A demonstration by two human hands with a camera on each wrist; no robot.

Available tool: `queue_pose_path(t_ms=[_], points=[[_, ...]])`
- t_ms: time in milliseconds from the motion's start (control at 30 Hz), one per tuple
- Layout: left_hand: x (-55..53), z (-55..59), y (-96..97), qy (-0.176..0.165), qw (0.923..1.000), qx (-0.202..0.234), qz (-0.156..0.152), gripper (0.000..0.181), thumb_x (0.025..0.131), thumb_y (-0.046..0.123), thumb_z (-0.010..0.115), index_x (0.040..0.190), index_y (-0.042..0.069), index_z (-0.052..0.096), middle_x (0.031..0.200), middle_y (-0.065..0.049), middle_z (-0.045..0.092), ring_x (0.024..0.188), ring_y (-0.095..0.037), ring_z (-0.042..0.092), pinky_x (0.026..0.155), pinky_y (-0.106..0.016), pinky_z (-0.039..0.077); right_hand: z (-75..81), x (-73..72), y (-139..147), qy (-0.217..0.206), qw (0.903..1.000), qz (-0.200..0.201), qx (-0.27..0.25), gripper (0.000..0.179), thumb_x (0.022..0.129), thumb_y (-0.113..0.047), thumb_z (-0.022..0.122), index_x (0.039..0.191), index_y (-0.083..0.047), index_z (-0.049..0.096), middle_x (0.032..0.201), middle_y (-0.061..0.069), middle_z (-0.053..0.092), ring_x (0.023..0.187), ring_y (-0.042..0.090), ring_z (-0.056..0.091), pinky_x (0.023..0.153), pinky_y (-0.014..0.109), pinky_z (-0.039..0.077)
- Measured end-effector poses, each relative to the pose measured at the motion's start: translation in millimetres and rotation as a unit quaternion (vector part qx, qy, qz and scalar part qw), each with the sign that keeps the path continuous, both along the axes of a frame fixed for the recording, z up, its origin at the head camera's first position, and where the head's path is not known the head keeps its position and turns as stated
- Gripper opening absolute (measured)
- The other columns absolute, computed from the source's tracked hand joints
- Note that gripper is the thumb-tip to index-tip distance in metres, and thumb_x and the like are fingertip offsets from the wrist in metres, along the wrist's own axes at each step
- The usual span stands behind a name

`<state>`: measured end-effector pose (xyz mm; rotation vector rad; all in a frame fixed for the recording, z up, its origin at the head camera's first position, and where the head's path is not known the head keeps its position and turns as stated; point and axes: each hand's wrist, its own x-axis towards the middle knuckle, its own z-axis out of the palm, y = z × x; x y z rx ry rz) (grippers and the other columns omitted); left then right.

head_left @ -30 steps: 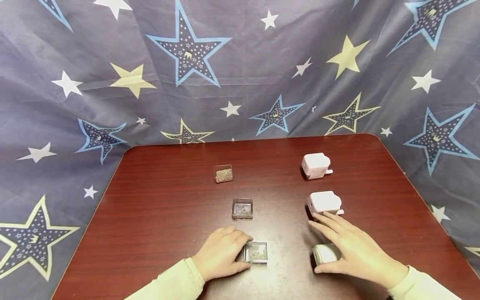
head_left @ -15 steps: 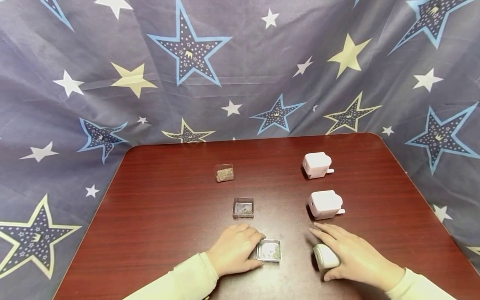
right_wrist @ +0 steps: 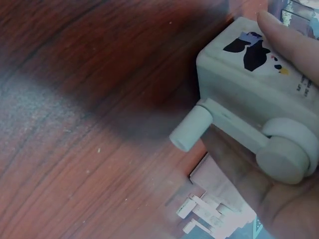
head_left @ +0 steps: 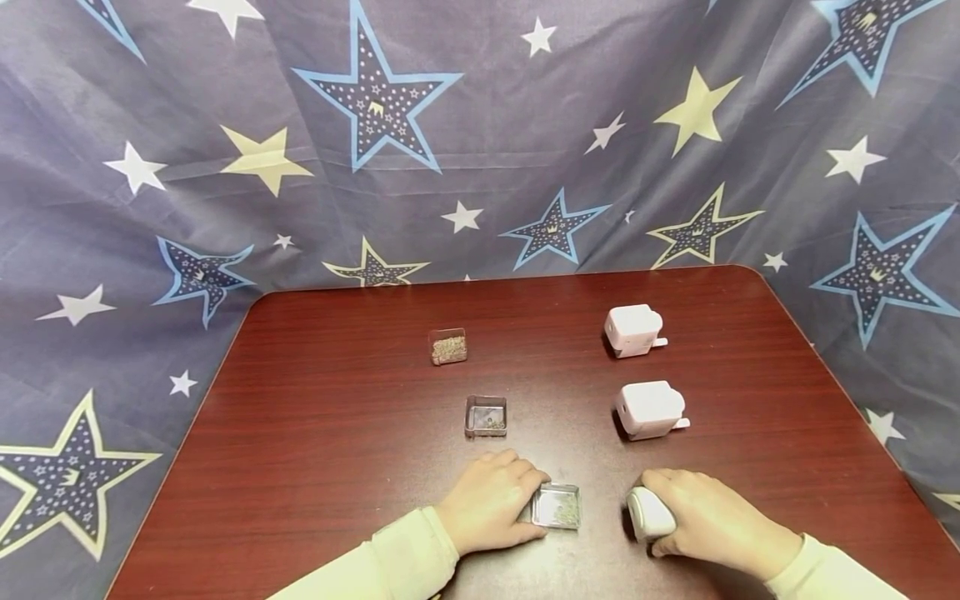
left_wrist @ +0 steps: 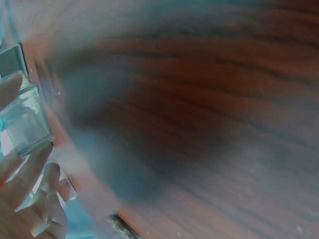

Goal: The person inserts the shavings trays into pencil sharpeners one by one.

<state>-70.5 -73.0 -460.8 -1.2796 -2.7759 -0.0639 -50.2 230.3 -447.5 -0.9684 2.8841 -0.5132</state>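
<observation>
My left hand (head_left: 491, 504) holds a clear plastic shavings drawer (head_left: 557, 507) between thumb and fingers, low over the table. A little shavings debris lies in it. In the left wrist view the same drawer (left_wrist: 27, 122) shows at the left edge. My right hand (head_left: 716, 518) grips a white pencil sharpener (head_left: 651, 515) to the right of the drawer, apart from it. Up close in the right wrist view, the sharpener (right_wrist: 239, 79) has a dark printed picture on its side and a crank handle (right_wrist: 192, 128) facing the camera.
Behind the right hand stand two pale pink crank sharpeners (head_left: 651, 410), one farther back (head_left: 633, 331). Beyond the left hand are a clear drawer (head_left: 486, 417) with a few shavings and another drawer (head_left: 448, 347) with many more. A starred curtain (head_left: 480, 142) hangs behind the brown table (head_left: 337, 392).
The left hand has carried the drawer rightward, nearer the white sharpener. The right hand's fingers, spread around the sharpener before, have drawn in and grip it.
</observation>
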Motion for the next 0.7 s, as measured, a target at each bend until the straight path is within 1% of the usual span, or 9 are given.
queue_pose_path(t_ms=[233, 367, 500, 700], points=[[0.4, -5.2, 11.5, 0.011, 0.9999, -0.011, -0.004, 0.055, 0.078, 0.063, 0.071, 0.117, 0.023, 0.066, 0.104, 0.012, 0.068, 0.092, -0.007, 0.059, 0.073, -0.022, 0.046, -0.5, -1.1, 0, 0.004, 1.0000, 0.004, -0.008, 0.054, 0.050, -0.027, 0.093, 0.086, -0.025, 0.054, 0.078, -0.019, 0.055, 0.065, -0.001, 0.049, 0.056, 0.027, 0.043], [0.1, -7.3, 17.4, 0.012, 0.9997, -0.018, -0.004, 0.057, 0.079, 0.065, 0.069, 0.118, 0.023, 0.066, 0.105, 0.012, 0.069, 0.093, -0.007, 0.059, 0.072, -0.021, 0.045, -0.8, -1.3, 0, 0.012, 0.9998, 0.007, -0.013, 0.053, 0.050, -0.025, 0.092, 0.086, -0.024, 0.054, 0.078, -0.019, 0.055, 0.065, -0.002, 0.048, 0.056, 0.026, 0.043], [0.9, -8.0, 23.2, 0.018, 0.9997, -0.018, -0.007, 0.057, 0.079, 0.066, 0.068, 0.117, 0.024, 0.066, 0.105, 0.011, 0.068, 0.092, -0.007, 0.059, 0.071, -0.020, 0.044, -1.3, -1.7, 1, 0.025, 0.9994, 0.011, -0.023, 0.051, 0.050, -0.021, 0.090, 0.084, -0.025, 0.054, 0.077, -0.020, 0.054, 0.064, -0.003, 0.046, 0.055, 0.024, 0.042], [1.9, -8.1, 31.4, 0.018, 0.9997, -0.012, -0.008, 0.056, 0.079, 0.067, 0.067, 0.116, 0.025, 0.066, 0.104, 0.012, 0.067, 0.092, -0.006, 0.058, 0.070, -0.019, 0.043, -2.4, -2.6, 0, 0.026, 0.9991, 0.013, -0.031, 0.048, 0.052, -0.019, 0.089, 0.085, -0.027, 0.056, 0.075, -0.020, 0.053, 0.063, -0.003, 0.046, 0.053, 0.024, 0.040]])
